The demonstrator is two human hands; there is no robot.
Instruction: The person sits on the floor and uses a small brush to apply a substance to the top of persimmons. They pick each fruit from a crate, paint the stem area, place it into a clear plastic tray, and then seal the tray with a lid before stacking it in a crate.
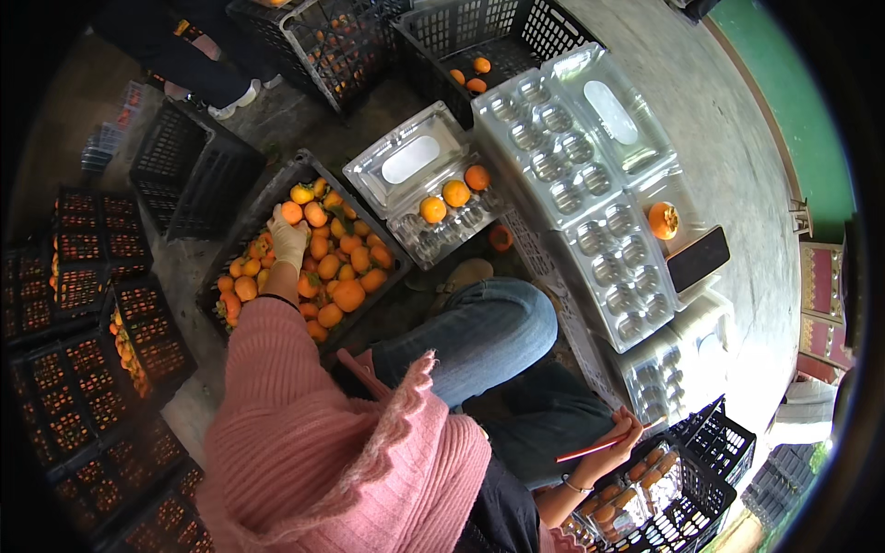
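Observation:
My left hand (pixel 287 238), in a pale glove, reaches into a black plastic crate (pixel 373 290) heaped with persimmons. Its fingers close around an orange persimmon (pixel 292 212) near the crate's far side. Across my lap at the right, my bare right hand (pixel 617 442) grips a slim red stick-like tool (pixel 588 451); its exact kind is unclear. An open clear plastic clamshell box (pixel 430 235) stands beside the crate, with three persimmons (pixel 455 193) in its moulded cups. To the right, stacked clear clamshell trays (pixel 553 148) show hollow cups.
One persimmon (pixel 663 220) and a smartphone (pixel 698 259) rest on the clear packaging. A black crate (pixel 498 31) at the back holds several persimmons. Filled boxes (pixel 622 504) sit in a lower-right crate. Stacked crates (pixel 76 387) line the left; another person's shoe (pixel 235 100) shows behind.

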